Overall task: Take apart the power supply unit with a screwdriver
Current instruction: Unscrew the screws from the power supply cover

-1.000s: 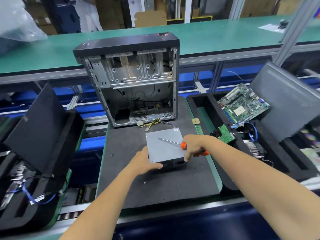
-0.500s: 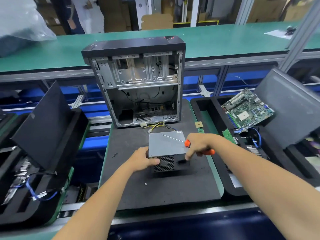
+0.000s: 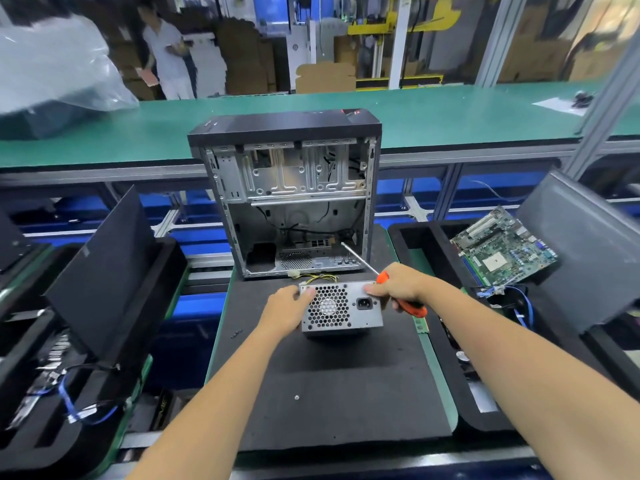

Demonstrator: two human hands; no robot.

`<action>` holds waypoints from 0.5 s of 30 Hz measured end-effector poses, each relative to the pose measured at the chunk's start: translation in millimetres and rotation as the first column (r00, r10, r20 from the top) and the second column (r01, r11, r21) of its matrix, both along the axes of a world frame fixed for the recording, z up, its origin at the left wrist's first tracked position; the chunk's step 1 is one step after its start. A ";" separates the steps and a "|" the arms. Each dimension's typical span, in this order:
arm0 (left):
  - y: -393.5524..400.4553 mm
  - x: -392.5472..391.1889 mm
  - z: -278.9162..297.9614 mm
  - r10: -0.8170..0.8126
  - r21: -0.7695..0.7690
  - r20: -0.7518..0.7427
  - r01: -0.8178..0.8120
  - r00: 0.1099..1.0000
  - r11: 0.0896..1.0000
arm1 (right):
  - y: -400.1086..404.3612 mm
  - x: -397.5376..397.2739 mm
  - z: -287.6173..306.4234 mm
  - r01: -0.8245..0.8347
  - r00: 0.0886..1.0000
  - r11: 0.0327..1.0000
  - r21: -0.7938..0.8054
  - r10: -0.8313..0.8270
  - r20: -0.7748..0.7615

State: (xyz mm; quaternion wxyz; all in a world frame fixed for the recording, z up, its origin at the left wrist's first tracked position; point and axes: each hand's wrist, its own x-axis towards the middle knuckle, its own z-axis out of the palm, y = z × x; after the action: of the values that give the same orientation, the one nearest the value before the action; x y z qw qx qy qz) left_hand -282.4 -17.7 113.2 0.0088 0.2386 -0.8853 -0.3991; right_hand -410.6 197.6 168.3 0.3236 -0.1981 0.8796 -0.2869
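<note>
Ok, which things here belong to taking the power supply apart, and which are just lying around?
In the job:
power supply unit
screwdriver
left hand
right hand

Lying about:
computer case
motherboard
loose screw
blue cables
plastic bag

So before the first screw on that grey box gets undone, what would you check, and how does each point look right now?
1. Power supply unit steadied: ok, the left hand grips its left edge and the right hand touches its top right corner.
2. Screwdriver in hand: ok, the right hand holds the orange handle.
3. Tip on a screw: not ok, the shaft points up and away toward the computer case.
4. Screws located on the fan face: cannot tell, too small to see.
5. Loose screw on the foam mat kept clear: ok, it lies well nearer the person.
</note>
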 end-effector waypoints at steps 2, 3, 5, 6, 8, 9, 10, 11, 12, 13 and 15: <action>-0.1 -6.1 -0.7 0.029 0.008 -0.118 -0.028 0.993 1.000 | -3.8 -0.1 2.0 0.006 1.000 1.000 -0.001 -0.006 -0.005; -0.2 -8.9 -0.3 0.034 0.007 -0.175 -0.033 0.984 0.999 | -5.6 -0.1 4.2 0.007 1.000 1.000 0.010 -0.007 -0.010; 0.1 -13.9 -0.5 0.067 0.024 -0.257 -0.063 0.964 0.998 | -9.6 0.2 10.5 0.000 0.997 0.998 0.058 0.005 -0.080; 0.9 -16.2 -0.8 0.095 0.045 -0.284 -0.086 0.954 0.995 | -12.0 0.8 15.0 -0.016 0.988 0.995 0.095 0.031 -0.154; 2.3 -19.3 -2.6 0.138 0.092 -0.319 -0.114 0.938 0.989 | -19.6 2.6 27.2 -0.045 0.953 0.988 0.151 0.088 -0.291; 2.5 -20.8 -3.9 0.154 0.126 -0.329 -0.118 0.932 0.985 | -24.4 3.9 34.4 -0.062 0.942 0.986 0.152 0.108 -0.318; 2.4 -22.0 -6.0 0.174 0.172 -0.335 -0.122 0.926 0.978 | -29.7 4.7 41.3 -0.093 0.934 0.984 0.149 0.138 -0.329; 2.0 -23.1 -8.2 0.203 0.231 -0.337 -0.128 0.920 0.964 | -35.3 5.7 49.0 -0.139 0.922 0.979 0.151 0.183 -0.340; 2.2 -23.7 -9.7 0.238 0.305 -0.334 -0.134 0.912 0.943 | -40.6 7.0 56.6 -0.191 0.901 0.968 0.162 0.238 -0.362; 2.7 -23.8 -10.5 0.276 0.384 -0.329 -0.139 0.903 0.913 | -45.4 8.6 63.4 -0.243 0.874 0.953 0.178 0.295 -0.387; 4.0 -24.0 -11.2 0.336 0.503 -0.327 -0.138 0.884 0.853 | -52.1 13.2 75.3 -0.330 0.820 0.924 0.193 0.381 -0.427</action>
State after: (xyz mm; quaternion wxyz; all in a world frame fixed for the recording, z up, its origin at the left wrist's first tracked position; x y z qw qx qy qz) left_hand -306.4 -13.7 102.0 0.1834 0.2559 -0.7049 -0.6356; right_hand -397.4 145.6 243.6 0.1657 -0.4024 0.8926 -0.1179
